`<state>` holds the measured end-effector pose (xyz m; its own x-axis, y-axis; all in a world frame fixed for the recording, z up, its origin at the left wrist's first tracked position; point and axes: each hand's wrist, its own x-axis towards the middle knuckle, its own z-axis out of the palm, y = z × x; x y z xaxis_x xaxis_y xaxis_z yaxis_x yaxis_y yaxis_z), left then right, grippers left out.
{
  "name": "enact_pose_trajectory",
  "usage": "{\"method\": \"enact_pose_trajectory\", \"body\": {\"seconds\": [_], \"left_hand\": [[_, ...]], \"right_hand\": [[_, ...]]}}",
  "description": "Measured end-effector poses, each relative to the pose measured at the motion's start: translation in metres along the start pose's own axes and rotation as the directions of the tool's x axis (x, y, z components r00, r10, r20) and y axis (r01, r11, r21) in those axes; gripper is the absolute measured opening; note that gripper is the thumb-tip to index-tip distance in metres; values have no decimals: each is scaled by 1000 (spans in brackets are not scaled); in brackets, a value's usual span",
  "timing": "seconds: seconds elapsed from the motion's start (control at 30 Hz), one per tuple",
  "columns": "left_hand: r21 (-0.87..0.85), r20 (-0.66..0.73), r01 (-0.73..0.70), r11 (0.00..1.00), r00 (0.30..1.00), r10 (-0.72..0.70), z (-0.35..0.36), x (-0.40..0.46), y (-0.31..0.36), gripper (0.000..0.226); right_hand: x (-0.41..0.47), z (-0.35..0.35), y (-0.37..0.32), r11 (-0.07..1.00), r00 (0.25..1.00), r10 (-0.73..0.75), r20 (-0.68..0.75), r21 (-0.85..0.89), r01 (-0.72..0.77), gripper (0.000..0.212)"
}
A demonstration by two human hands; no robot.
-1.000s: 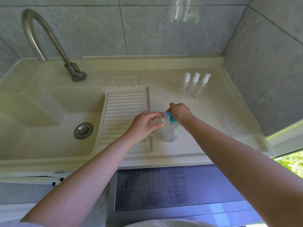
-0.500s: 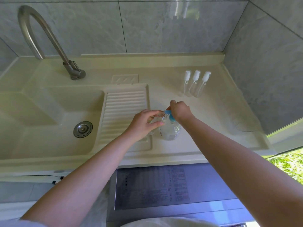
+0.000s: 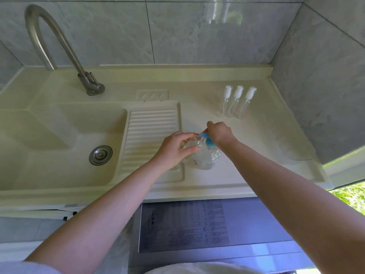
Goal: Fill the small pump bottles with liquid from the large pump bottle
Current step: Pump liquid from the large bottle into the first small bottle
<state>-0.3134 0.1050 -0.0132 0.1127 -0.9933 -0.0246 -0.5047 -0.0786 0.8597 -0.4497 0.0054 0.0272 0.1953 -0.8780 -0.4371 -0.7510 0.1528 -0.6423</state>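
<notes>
Small clear pump bottle point(image 3: 194, 142), pinched in our left hand point(image 3: 173, 150) fingers beside the blue pump head point(image 3: 207, 140) our right hand point(image 3: 220, 133) grips: we risk dripping past its narrow mouth.

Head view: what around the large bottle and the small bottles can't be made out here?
- Small bottle in the left hand: fingers cover most of it; fill level unreadable.
- Blue pump of the large bottle: the right hand hides its top; whether liquid is flowing cannot be told.
- Three capped bottles by the wall: clear and too small to tell full from empty.
- Label on the large bottle: blurred.
</notes>
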Motion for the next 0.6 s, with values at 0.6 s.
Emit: {"method": "enact_pose_trajectory", "body": {"seconds": [0.6], "left_hand": [[21, -1, 0, 1000, 1000, 0, 0, -2, 0, 43]], "right_hand": [[-6, 3, 1, 996, 998, -38, -44, 82, 41, 44]]}}
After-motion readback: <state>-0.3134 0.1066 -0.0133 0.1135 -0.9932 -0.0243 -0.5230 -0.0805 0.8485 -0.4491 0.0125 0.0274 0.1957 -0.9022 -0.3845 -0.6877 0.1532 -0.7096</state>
